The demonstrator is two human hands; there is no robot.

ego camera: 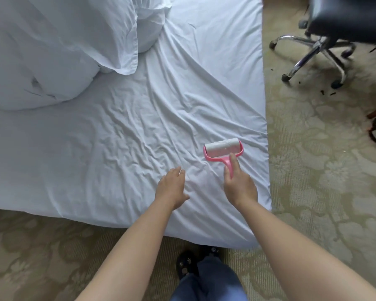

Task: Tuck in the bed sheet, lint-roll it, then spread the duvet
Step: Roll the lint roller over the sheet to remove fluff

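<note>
Right hand grips the lint roller mid-pass; left hand lies flat, fingers loose, on the creased sheet. Duvet, heaped beyond, awaits spreading.

Black office chair on patterned carpet

A wrinkled white bed sheet is covering the bed, and a bunched white duvet is lying on it toward the far left corner. A pink lint roller is resting on the sheet near the bed's right edge, and a flat hand is resting on the sheet near its front edge.
</note>
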